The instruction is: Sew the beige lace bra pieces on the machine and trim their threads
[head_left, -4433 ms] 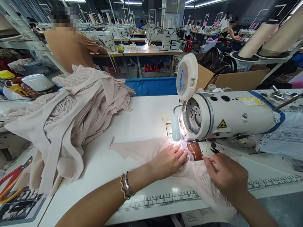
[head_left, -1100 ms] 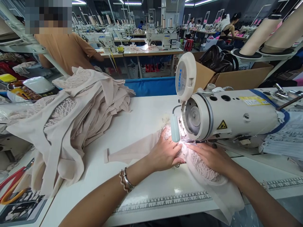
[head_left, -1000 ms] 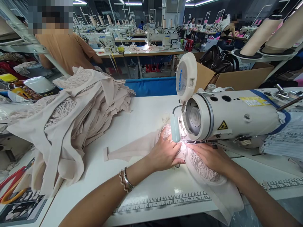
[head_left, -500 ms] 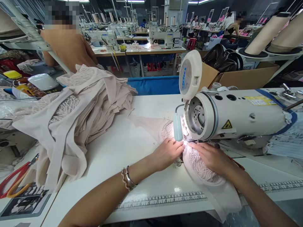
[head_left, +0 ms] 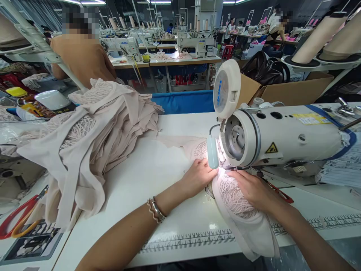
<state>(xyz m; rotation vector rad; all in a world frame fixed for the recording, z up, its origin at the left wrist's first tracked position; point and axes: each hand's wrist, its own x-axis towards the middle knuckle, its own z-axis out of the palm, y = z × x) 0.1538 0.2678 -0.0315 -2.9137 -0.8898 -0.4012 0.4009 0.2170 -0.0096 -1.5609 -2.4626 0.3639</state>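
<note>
A pale pink lace fabric piece [head_left: 236, 197] lies under the head of a white sewing machine [head_left: 293, 133], at the lit needle area. Its front end hangs over the table edge, and a flat part reaches out behind the needle. My left hand [head_left: 199, 177] pinches the fabric's left edge just in front of the needle. On the right side, my right hand [head_left: 252, 190] has its fingers closed on the lace, tips close to the needle; its thumb is hidden. A light blue guard [head_left: 212, 151] partly covers the sewing spot.
A heap of similar fabric pieces [head_left: 113, 139] lies left. Red and orange scissors [head_left: 21, 218] rest at lower left, red-handled snips [head_left: 282, 194] beside my right wrist. Thread cones [head_left: 318, 39] and a cardboard box [head_left: 299, 88] stand at the back right. A ruler strip [head_left: 194, 238] runs along the front edge.
The fabric has advanced away from me, its front end shifting left and swinging round. Both hands stay near the needle with small shifts. The take-up part inside the machine's open head has turned.
</note>
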